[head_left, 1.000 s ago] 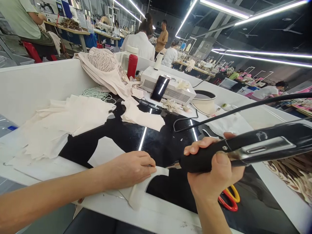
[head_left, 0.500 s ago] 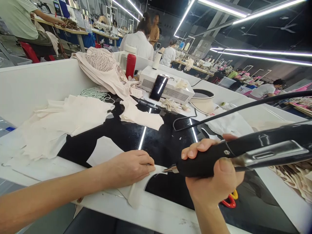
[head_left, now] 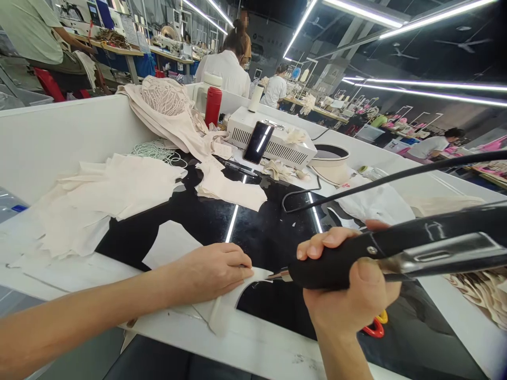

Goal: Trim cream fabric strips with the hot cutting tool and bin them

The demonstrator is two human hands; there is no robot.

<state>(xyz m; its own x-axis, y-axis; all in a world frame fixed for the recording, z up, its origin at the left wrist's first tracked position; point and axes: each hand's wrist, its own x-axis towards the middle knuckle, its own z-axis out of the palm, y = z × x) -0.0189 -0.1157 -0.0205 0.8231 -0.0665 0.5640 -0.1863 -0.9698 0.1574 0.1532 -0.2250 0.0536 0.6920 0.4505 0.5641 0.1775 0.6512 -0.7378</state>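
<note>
My right hand (head_left: 348,285) is wrapped round a black handheld tool (head_left: 332,264) with a metal lever and a thin pointed tip. That tip touches the right end of a pale fabric piece (head_left: 224,311), which lies over the black glossy board (head_left: 273,309) and hangs toward the white table edge. Fingers together, my left hand (head_left: 217,272) presses on the same fabric just left of the tip; its fingertips are at the cloth's edge. A white sheet (head_left: 170,245) lies behind my left hand. Red and yellow handles (head_left: 374,328) show below my right wrist.
Cream fabric pieces (head_left: 122,184) are piled at left, another (head_left: 232,192) lies mid-board. Behind stand a phone (head_left: 258,142), a white vented box (head_left: 293,150), a red bottle (head_left: 213,105) and a round container (head_left: 328,163). A black cable (head_left: 396,177) crosses at right.
The tool and my right hand have shifted very slightly right. My left hand stays on the fabric. In the background, the seated person's arm at left has drawn back.
</note>
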